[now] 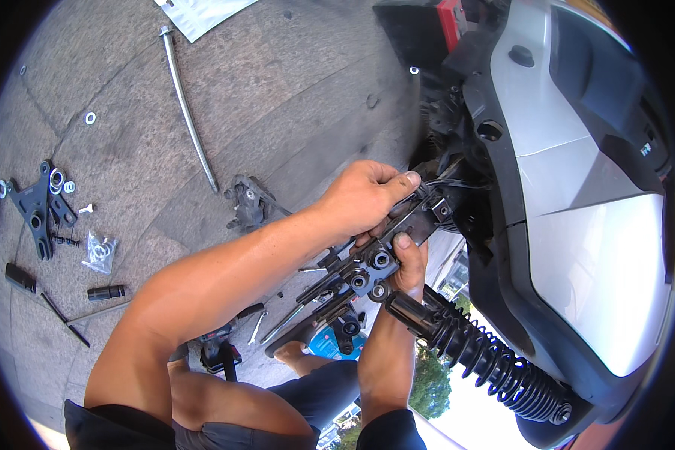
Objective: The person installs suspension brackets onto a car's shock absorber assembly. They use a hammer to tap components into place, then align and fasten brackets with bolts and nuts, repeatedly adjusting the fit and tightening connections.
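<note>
Beside a scooter with silver body panels (577, 240), both my hands are at a black metal bracket arm (420, 223) with round bushed holes. My left hand (361, 196) reaches across to its upper end, thumb and fingers pinched together near dark cables (457, 182). Whatever lies between those fingertips is hidden. From below, my right hand (410, 266) wraps round the bracket arm, its thumb on the near face. A black coil-spring shock absorber (495, 364) slants down to the right from beside the bracket arm.
On the paving lie a long metal axle bolt (184, 105), a black bracket plate (31, 199), several washers, a small bag of rings (99, 253), a black socket (106, 292) and a wrench (259, 326). A brake caliper (249, 201) sits beyond my left forearm; a cordless power tool (219, 349) stands near my leg.
</note>
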A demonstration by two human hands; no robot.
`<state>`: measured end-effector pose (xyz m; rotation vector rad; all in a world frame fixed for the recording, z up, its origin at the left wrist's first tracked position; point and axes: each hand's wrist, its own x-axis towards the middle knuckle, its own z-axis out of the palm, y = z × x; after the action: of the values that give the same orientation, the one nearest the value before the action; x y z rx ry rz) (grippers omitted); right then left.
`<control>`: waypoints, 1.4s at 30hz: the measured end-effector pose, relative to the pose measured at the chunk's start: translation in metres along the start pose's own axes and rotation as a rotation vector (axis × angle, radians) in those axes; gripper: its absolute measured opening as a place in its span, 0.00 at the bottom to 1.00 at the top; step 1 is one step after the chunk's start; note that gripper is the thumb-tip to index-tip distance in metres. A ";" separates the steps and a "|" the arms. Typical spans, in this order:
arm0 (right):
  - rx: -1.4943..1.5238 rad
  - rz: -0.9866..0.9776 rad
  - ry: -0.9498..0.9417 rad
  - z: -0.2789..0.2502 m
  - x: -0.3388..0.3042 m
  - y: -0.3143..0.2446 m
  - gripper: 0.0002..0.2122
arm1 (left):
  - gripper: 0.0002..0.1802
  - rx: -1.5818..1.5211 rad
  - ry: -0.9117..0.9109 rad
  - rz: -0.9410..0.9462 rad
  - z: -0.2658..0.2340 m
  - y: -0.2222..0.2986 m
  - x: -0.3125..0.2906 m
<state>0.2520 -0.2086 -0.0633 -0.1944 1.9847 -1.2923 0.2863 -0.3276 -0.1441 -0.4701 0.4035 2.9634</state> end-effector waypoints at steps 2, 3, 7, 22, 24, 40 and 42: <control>0.044 0.000 0.021 0.002 0.000 -0.001 0.23 | 0.18 -0.003 -0.028 0.013 -0.002 0.004 0.000; 0.065 0.006 0.024 0.002 -0.001 -0.001 0.22 | 0.18 -0.027 -0.051 0.033 -0.003 0.005 0.000; 0.090 0.019 0.048 0.002 -0.004 -0.003 0.23 | 0.16 -0.013 -0.132 0.067 -0.010 0.002 -0.001; -0.010 0.115 0.006 -0.010 -0.009 -0.009 0.27 | 0.11 -0.230 -0.080 -0.034 -0.007 -0.003 0.009; 0.067 0.140 0.024 -0.010 -0.010 -0.010 0.25 | 0.11 -0.267 -0.158 -0.073 -0.008 -0.004 0.010; 0.151 0.075 0.041 -0.010 -0.014 -0.012 0.26 | 0.12 -0.223 -0.245 0.004 -0.006 -0.011 0.011; 0.164 0.078 0.039 -0.009 -0.014 -0.012 0.25 | 0.11 -0.227 -0.231 0.031 -0.006 -0.013 0.012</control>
<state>0.2530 -0.2003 -0.0445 -0.0129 1.8886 -1.4095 0.2790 -0.3158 -0.1565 -0.1376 0.0518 3.0598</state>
